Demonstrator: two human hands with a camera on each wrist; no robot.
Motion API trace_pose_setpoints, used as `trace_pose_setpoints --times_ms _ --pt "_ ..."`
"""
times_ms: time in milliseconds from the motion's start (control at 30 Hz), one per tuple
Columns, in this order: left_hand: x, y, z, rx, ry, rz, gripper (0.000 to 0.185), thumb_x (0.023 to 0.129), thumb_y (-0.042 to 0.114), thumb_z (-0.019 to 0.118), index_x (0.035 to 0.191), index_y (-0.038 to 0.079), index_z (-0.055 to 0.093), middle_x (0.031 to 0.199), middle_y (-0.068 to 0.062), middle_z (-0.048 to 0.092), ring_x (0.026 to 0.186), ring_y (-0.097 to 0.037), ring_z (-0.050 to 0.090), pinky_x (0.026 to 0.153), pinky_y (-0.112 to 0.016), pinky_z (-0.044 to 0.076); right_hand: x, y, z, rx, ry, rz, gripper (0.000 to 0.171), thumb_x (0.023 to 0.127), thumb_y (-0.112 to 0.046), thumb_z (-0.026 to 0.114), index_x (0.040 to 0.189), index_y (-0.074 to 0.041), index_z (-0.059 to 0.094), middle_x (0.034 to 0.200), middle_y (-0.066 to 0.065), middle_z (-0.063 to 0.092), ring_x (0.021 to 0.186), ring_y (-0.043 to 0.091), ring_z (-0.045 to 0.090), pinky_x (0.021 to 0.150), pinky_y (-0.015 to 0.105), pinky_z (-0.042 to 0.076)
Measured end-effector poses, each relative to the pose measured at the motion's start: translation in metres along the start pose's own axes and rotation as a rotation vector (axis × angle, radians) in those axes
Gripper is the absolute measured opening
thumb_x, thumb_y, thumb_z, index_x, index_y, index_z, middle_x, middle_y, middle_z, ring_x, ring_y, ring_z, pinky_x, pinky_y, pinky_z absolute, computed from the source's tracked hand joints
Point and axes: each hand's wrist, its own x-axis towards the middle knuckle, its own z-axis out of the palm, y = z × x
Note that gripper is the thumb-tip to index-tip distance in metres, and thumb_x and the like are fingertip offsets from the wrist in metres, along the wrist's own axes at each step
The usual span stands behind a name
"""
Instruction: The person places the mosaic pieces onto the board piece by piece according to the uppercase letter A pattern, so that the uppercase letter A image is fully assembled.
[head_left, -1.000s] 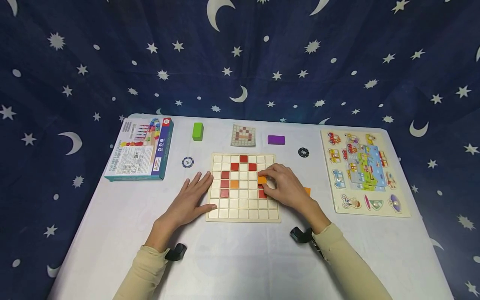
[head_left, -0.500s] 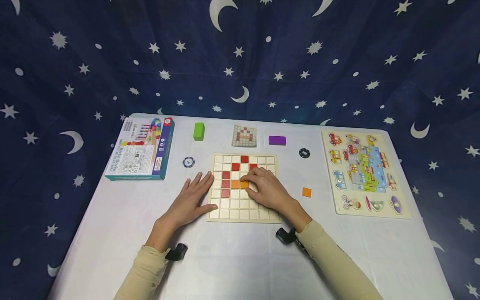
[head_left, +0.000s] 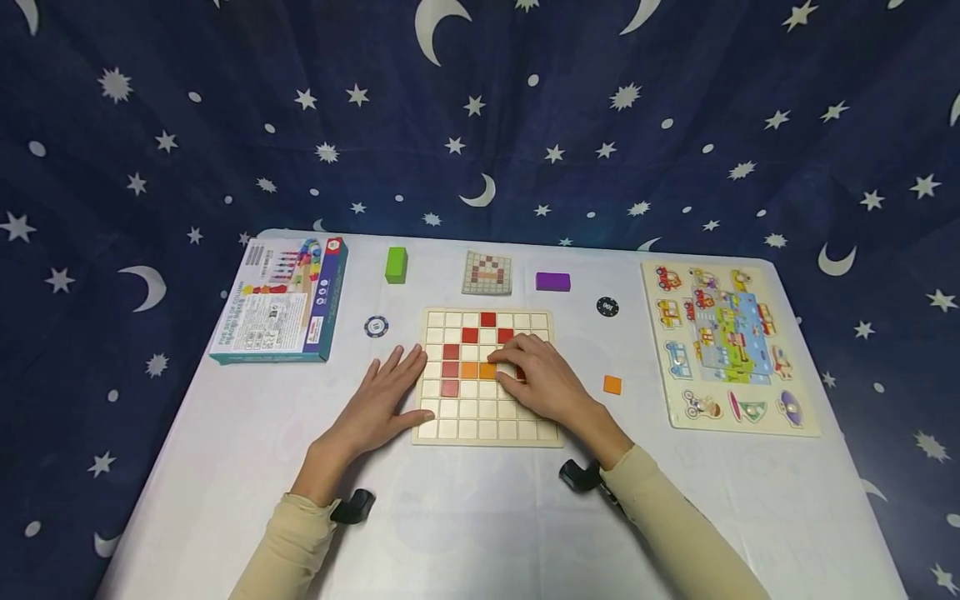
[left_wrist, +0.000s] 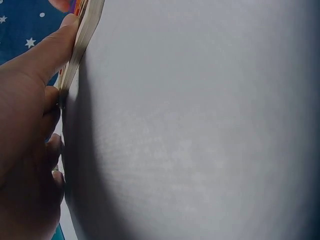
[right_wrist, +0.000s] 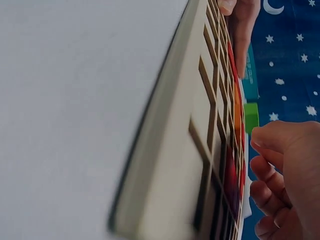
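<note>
A wooden grid board [head_left: 487, 421] lies mid-table, with red tiles [head_left: 450, 368] and two orange tiles [head_left: 478, 370] set side by side in it. My left hand [head_left: 393, 385] lies flat on the table, its fingers against the board's left edge [left_wrist: 82, 35]. My right hand [head_left: 528, 371] rests on the board with loosely bent fingers. Its fingertips touch the right orange tile and it grips nothing. It hides some cells beneath it. A loose orange tile [head_left: 612, 384] lies on the table right of the board. The right wrist view shows the board [right_wrist: 200, 150] edge-on beside the curled fingers [right_wrist: 280, 170].
A pattern card [head_left: 487, 272] lies behind the board, between a green block [head_left: 395, 263] and a purple block [head_left: 552, 281]. Two poker chips [head_left: 376, 326] [head_left: 607, 306] flank the board. A blue toy box [head_left: 281, 296] sits far left, a vehicle peg puzzle [head_left: 731, 342] far right.
My right hand carried an orange tile leftward and set it beside the first orange tile, then eased slightly right. The left hand stayed put.
</note>
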Motion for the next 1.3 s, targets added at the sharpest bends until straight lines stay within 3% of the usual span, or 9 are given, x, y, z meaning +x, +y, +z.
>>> trace_pose_setpoints --times_ms 233,433,733,1000,1300 --pt "0.0 -0.001 0.001 0.0 0.011 0.006 0.096 0.095 0.046 0.077 0.17 0.012 0.028 0.179 -0.008 0.024 0.168 -0.039 0.015 0.135 -0.066 0.009 -0.028 0.029 -0.022 0.0 0.076 0.061 0.027 0.097 -0.024 0.075 0.124 -0.019 0.079 0.117 0.002 0.071 0.1 0.018 0.057 0.089 0.04 0.047" --pt "-0.001 -0.001 0.0 -0.001 0.008 0.004 0.096 0.095 0.045 0.078 0.17 0.011 0.028 0.179 -0.008 0.024 0.168 -0.039 0.014 0.135 -0.066 0.008 -0.062 0.067 -0.041 -0.036 0.136 0.111 0.029 0.095 -0.022 0.08 0.123 -0.016 0.078 0.114 0.005 0.071 0.093 0.018 0.053 0.085 0.04 0.043" --pt "-0.001 -0.001 -0.001 0.0 0.001 -0.007 0.096 0.094 0.044 0.078 0.169 0.01 0.028 0.179 -0.009 0.023 0.168 -0.04 0.014 0.135 -0.066 0.008 -0.097 0.097 -0.061 -0.101 0.116 0.196 0.038 0.086 -0.026 0.089 0.12 -0.014 0.079 0.111 0.005 0.072 0.089 0.018 0.055 0.081 0.039 0.044" --pt "-0.001 -0.001 0.0 -0.007 0.001 -0.004 0.097 0.094 0.044 0.078 0.169 0.01 0.028 0.179 -0.009 0.024 0.168 -0.04 0.015 0.135 -0.066 0.008 -0.097 0.097 -0.059 -0.111 0.117 0.181 0.027 0.087 -0.019 0.087 0.113 -0.014 0.081 0.102 0.003 0.076 0.086 0.018 0.056 0.077 0.038 0.045" --pt "0.0 -0.001 0.002 0.015 0.01 0.005 0.095 0.095 0.045 0.078 0.169 0.011 0.029 0.179 -0.009 0.024 0.168 -0.04 0.016 0.135 -0.066 0.01 -0.063 0.068 -0.047 -0.069 0.128 0.127 0.029 0.089 -0.025 0.087 0.114 -0.013 0.081 0.103 0.003 0.075 0.094 0.021 0.062 0.086 0.042 0.051"
